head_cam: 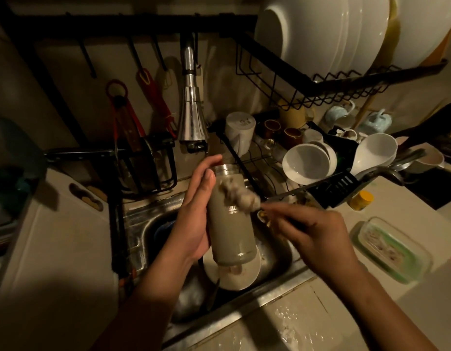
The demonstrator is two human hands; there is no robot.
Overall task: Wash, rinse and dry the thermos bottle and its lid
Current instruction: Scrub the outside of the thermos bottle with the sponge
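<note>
At frame centre the left hand [194, 211] grasps the grey thermos bottle [232, 221] above the sink [140, 224], fingers hidden behind it. The right hand [318, 239] grips a brush [240, 196] whose blurred head touches the bottle's upper side; its handle is hard to make out.

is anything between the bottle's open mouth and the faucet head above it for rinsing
Nothing visible blocks it. The bottle, held by the left hand, has its steel mouth just below the faucet. The brush in the right hand lies against the bottle's side, not across the mouth.
</note>
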